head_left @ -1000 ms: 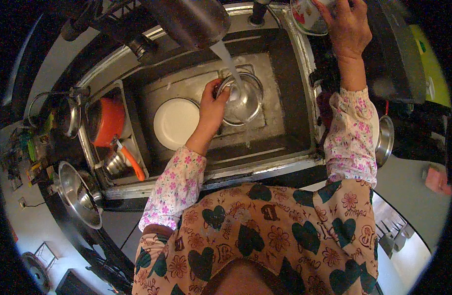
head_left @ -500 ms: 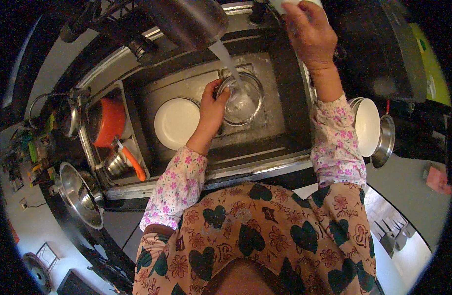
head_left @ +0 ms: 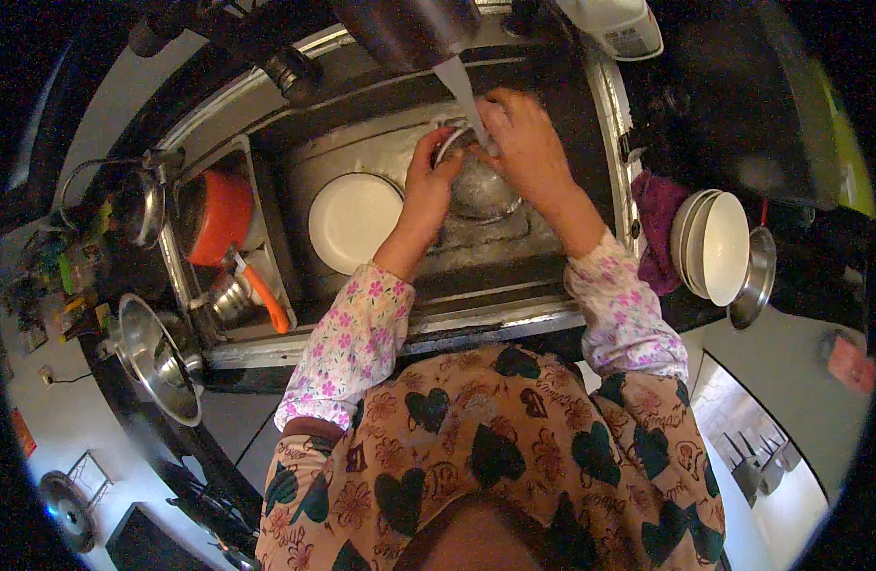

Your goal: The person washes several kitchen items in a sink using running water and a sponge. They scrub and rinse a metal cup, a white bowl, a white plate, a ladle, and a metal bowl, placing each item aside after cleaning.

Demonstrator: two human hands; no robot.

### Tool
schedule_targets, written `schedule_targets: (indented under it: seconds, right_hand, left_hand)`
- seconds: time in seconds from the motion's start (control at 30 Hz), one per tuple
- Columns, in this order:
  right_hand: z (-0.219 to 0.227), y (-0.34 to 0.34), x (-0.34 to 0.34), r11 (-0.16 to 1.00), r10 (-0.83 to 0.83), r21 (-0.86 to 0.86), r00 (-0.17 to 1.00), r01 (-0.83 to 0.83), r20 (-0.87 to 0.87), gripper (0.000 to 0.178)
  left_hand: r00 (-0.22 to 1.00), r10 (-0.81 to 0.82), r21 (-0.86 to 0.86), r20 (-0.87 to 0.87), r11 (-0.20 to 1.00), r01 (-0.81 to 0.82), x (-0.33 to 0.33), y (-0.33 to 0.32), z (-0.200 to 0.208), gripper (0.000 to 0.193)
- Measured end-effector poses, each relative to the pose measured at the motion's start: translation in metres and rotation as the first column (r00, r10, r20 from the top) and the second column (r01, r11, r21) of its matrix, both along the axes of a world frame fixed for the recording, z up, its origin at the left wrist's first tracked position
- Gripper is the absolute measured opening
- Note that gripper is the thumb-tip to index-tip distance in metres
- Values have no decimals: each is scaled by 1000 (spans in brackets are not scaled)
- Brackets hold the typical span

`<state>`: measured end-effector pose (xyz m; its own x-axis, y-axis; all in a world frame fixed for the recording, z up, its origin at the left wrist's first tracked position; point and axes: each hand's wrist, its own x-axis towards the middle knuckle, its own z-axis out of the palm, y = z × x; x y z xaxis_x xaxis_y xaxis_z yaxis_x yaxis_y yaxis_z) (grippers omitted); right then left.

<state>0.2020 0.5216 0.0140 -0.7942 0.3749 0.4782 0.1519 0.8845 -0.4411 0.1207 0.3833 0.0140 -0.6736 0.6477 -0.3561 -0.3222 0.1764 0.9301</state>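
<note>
In the sink point(head_left: 314, 152), my left hand point(head_left: 428, 186) grips the rim of a shiny round bowl point(head_left: 486, 195). Water from a dark, wide spout point(head_left: 414, 29) pours down into it. My right hand point(head_left: 531, 147) is at the bowl's far right side, right by the stream. Its fingers are bent together around something pale that I cannot make out, partly hidden by the water. To the left of the bowl, a white round dish point(head_left: 357, 222) rests on the sink floor.
An orange-red pan point(head_left: 219, 219) with an orange handle and metal ware sit in the left basin. Steel bowls point(head_left: 160, 357) stand beyond it. Right of the sink are stacked white bowls point(head_left: 719, 247), a purple cloth point(head_left: 657, 228) and a steel bowl point(head_left: 757, 276). A white bottle point(head_left: 621, 27) stands behind.
My right hand has come down from the white bottle at the far right to the bowl under the water. My left hand stays on the bowl's rim. The whole view has shifted slightly.
</note>
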Motion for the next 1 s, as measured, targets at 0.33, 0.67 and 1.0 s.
schedule_targets:
  seconds: [0.33,0.67,1.0]
  right_hand:
    - [-26,-42,15,884,-210,-329,912,331,353,41]
    - [-14,-59,-5,936,123,-351,920,17,372,23]
    - [-11,-47,-4,935,72,-354,964,25,257,13]
  left_hand:
    - [923,235,-9,-303,968,-250,-20,2,-24,45]
    - [904,214,-29,371,975,-219,-6,-2,-3,44]
    - [985,88,-7,151,996,-88,5,-1,-1,43]
